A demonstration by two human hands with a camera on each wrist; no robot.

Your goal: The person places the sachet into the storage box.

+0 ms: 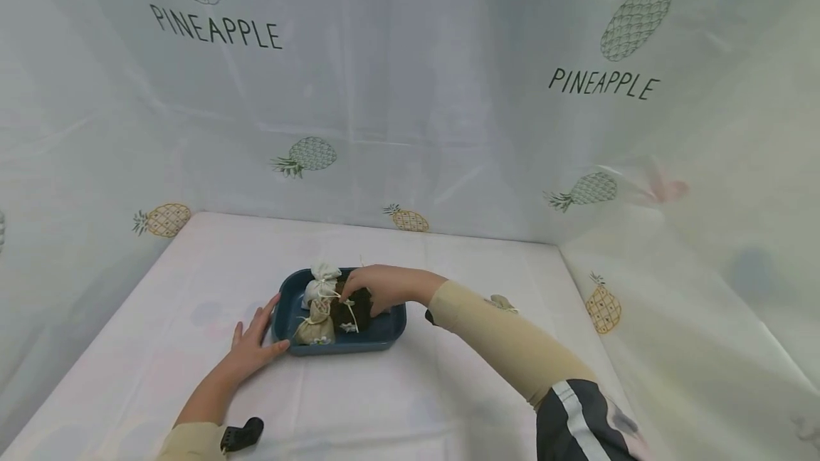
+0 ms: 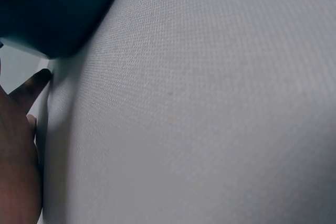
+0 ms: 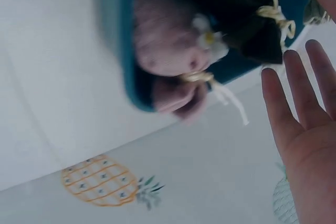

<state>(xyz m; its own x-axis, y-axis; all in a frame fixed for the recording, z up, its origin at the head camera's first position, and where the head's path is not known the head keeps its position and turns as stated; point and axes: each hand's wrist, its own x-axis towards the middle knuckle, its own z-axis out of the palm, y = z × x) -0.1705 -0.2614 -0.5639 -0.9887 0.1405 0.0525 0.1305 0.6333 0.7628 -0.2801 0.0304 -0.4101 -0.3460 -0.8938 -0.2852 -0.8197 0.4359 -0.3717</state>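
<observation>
A blue tray (image 1: 346, 349) holds several small drawstring pouches. Among them are a white pouch (image 1: 318, 289), a beige pouch (image 1: 315, 332) at the front left and a dark pouch (image 1: 360, 306) in the middle. The right wrist view adds a pink pouch (image 3: 165, 38) with a small white flower at one end of the tray. My right hand (image 1: 387, 287) reaches over the tray above the dark pouch, fingers fairly straight and spread in its wrist view. Against the tray's left side rests my left hand (image 1: 253, 348), fingers extended along the wall and thumb at the front corner.
Another small beige pouch (image 1: 502, 302) lies on the white-covered table (image 1: 359, 404), partly behind my right forearm. A pineapple-print curtain (image 1: 410, 112) hangs at the table's back and sides. A black wrist device (image 1: 243, 435) sits at my left cuff.
</observation>
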